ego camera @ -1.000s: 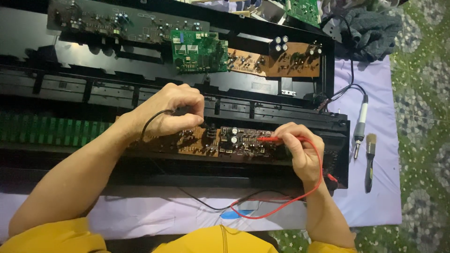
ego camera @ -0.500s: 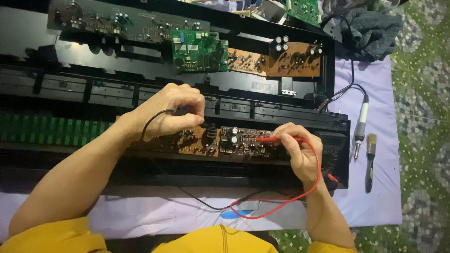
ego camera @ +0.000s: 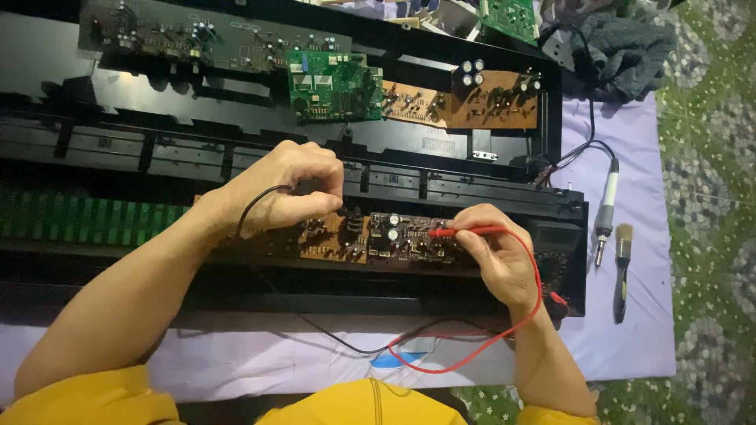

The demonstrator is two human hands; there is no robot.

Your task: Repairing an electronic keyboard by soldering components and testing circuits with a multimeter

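Red probe pinched in right hand; left hand grip clamped on black probe, brown board.

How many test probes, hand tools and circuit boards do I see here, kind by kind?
Test probes: 2, red probe in right hand, black probe in left hand
Hand tools: 2, soldering iron, brush
Circuit boards: at least 5
Total: at least 9

head cam | looks steeply down from above | close over both hands | single view, nothing shared
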